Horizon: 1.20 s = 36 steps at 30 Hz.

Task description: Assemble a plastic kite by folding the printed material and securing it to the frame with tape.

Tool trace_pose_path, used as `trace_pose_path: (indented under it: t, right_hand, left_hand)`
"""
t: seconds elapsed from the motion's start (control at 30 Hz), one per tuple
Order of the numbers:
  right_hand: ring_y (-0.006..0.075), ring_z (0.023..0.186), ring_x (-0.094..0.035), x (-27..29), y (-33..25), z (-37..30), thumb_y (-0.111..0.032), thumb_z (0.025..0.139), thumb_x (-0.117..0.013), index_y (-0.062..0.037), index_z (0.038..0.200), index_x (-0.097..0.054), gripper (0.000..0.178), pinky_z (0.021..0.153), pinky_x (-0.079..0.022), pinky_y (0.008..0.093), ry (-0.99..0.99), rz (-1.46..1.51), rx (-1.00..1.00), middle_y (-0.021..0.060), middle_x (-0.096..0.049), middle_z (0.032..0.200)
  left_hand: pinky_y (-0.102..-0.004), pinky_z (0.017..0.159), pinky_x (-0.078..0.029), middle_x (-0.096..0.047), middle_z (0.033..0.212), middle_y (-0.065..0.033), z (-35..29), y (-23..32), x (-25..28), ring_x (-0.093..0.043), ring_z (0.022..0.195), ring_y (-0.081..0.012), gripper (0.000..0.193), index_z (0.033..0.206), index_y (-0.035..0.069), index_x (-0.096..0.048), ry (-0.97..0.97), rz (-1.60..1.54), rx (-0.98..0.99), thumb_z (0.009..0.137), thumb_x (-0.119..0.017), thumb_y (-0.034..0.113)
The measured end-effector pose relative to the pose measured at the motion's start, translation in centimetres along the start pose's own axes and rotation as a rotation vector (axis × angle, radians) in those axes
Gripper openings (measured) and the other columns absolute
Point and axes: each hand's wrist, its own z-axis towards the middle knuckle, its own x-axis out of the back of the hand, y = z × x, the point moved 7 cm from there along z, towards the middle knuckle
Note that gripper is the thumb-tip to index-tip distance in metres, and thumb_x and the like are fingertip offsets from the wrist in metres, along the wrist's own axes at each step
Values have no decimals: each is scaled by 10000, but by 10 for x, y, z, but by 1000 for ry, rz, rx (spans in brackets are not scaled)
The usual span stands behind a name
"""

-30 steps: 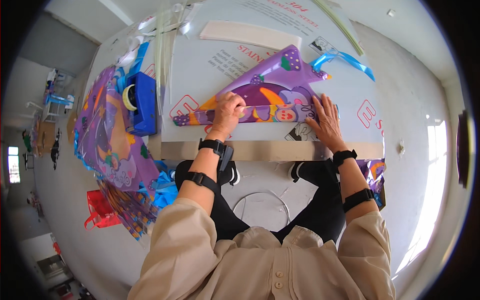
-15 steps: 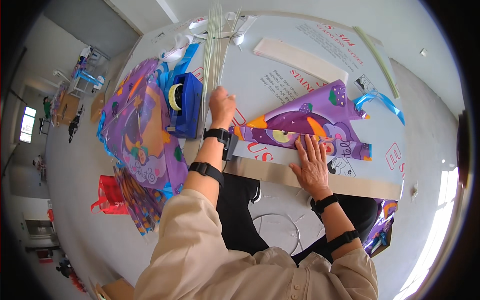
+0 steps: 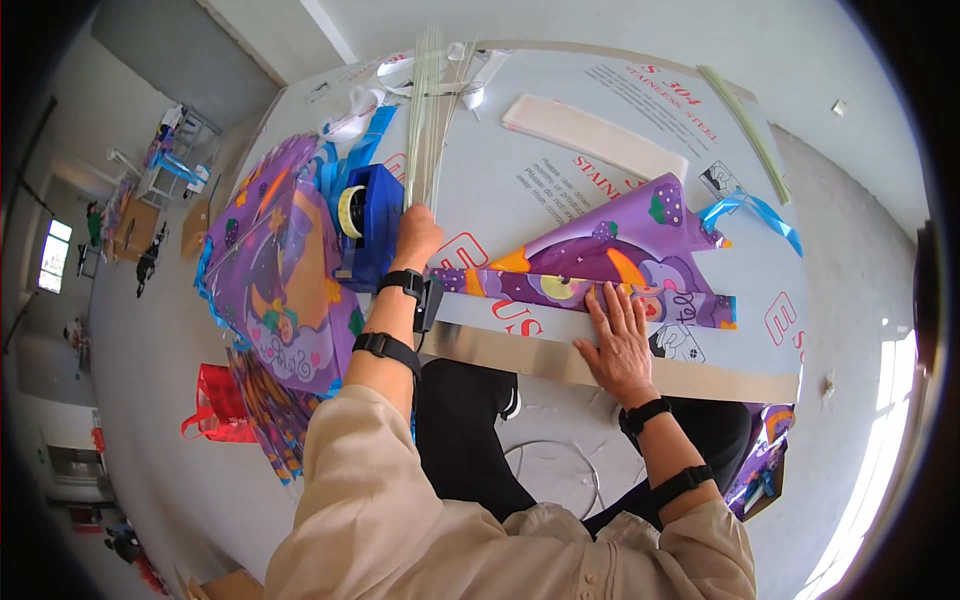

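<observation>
My right hand (image 3: 622,345) lies flat, fingers spread, on the folded lower strip of a purple printed sheet (image 3: 620,225), triangular like a kite sail. A blue ribbon (image 3: 745,208) trails from the sheet's right side. My left hand (image 3: 418,238) is closed, just right of a blue tape dispenser (image 3: 372,220) with a yellowish tape roll (image 3: 350,212). Its fingers are at the near ends of a bundle of thin pale rods (image 3: 427,120). Whatever they grip is hidden by the hand itself.
A pile of purple printed sheets (image 3: 285,270) hangs over the table's left edge. Farther back on the table (image 3: 500,180) lie a long white strip stack (image 3: 595,135), white ribbon (image 3: 352,118) and green rods (image 3: 745,130). A red bag (image 3: 222,405) is below at left.
My left hand has moved left and nearer me, to beside the tape dispenser. The right hand stays pressed on the folded strip. The view has shifted slightly.
</observation>
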Motion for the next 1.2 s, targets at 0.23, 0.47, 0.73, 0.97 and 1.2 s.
trace_pose_path:
  t: [0.23, 0.47, 0.73, 0.97, 1.2]
  right_hand:
    - [311, 1390, -227, -3, 5, -3, -422, 815, -614, -65, 1399, -342, 737, 1147, -123, 451, 92, 43, 51, 162, -289, 1478]
    - [353, 1298, -343, 1, 13, -11, -332, 804, -639, -10, 1312, -422, 639, 1136, -172, 467, 192, 155, 104, 185, -408, 1354]
    - [392, 1129, -431, 4, 14, -14, -165, 734, -697, 3, 1311, -399, 671, 1030, -326, 476, 279, 377, 42, 198, -472, 1148]
    - [370, 1087, -439, -3, 10, -10, -213, 785, -662, 3, 1364, -344, 695, 993, -351, 460, 233, 115, 27, 177, -467, 1124]
    - [348, 1081, -428, -5, 8, -9, -240, 803, -647, 12, 1378, -330, 703, 1001, -337, 449, 223, 116, -33, 165, -453, 1119]
  left_hand:
    - [-412, 658, -466, -601, 790, -189, -74, 24, 52, -601, 775, -379, 108, 881, 13, -516, 106, -134, -267, 797, -539, -51]
    - [-408, 772, -477, -561, 944, -134, -132, 49, 43, -554, 898, -326, 205, 957, 17, -547, -158, 216, -668, 784, -461, -50]
    - [-402, 781, -483, -546, 957, -129, -120, 44, 31, -558, 912, -306, 161, 946, 37, -539, -98, 239, -687, 803, -482, -11]
    - [-406, 768, -493, -558, 930, -121, -113, 38, 21, -571, 892, -305, 111, 920, 45, -547, -85, 266, -648, 826, -488, 51]
    - [-369, 675, -545, -575, 897, -120, -115, 34, 12, -608, 842, -282, 117, 893, 30, -571, 25, 405, -676, 797, -525, 79]
